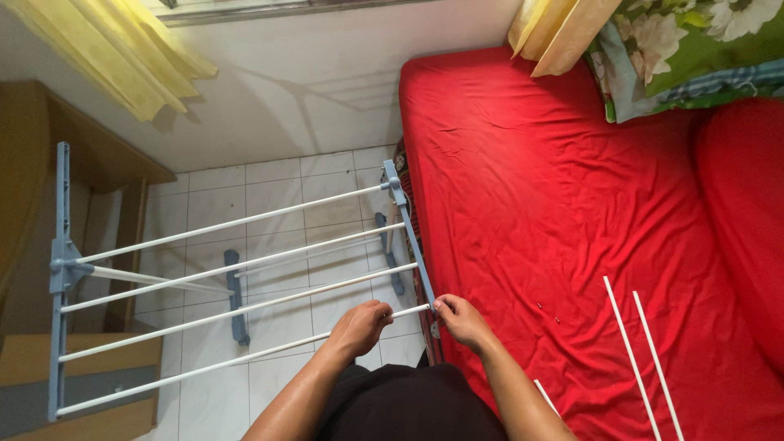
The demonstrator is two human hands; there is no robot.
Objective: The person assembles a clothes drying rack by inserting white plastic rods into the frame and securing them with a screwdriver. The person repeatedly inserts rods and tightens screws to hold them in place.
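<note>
A drying rack (237, 269) with blue-grey plastic side bars and several white rods stands on the tiled floor beside the bed. My left hand (361, 325) is closed around the nearest white rod (204, 367), close to its right end. My right hand (461, 320) pinches the near end of the right side bar (412, 245), where that rod meets it. The left side bar (59, 278) holds the rods' other ends.
A bed with a red sheet (572, 220) fills the right side; two loose white rods (645, 359) and a few tiny screws (547, 313) lie on it. A floral pillow (686, 49) is at top right. Yellow curtains (114, 49) and wooden furniture (49, 155) stand at left.
</note>
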